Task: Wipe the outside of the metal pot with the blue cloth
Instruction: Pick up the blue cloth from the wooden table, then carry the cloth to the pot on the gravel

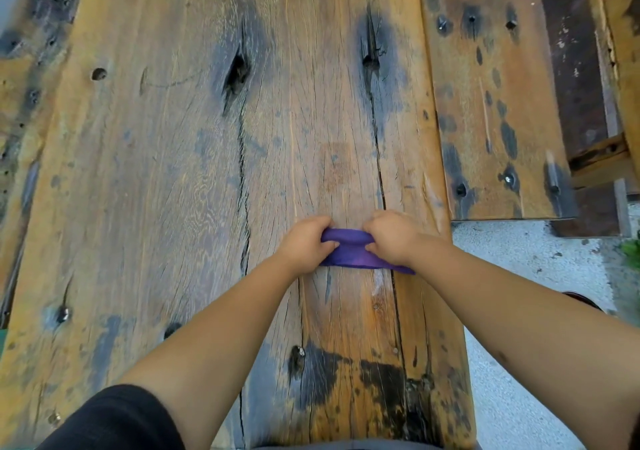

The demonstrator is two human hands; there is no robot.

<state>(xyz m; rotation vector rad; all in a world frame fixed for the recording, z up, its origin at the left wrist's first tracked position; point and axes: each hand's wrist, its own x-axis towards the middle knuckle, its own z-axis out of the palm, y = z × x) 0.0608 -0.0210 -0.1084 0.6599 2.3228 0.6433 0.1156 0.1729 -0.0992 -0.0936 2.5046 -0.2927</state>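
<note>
Head view: we see the blue cloth (349,250) lying bunched on the wooden table (180,172), near its front edge; left hand (304,247) and right hand (393,238) grip it with curled fingers.

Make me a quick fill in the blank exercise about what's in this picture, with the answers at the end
1. Both hands grip the ____ cloth.
2. The cloth lies on a weathered ____ table.
3. The left hand and the right hand hold ____ ends of the cloth.
4. The metal ____ named in the task is not in view.

Answers: blue; wooden; opposite; pot
</note>
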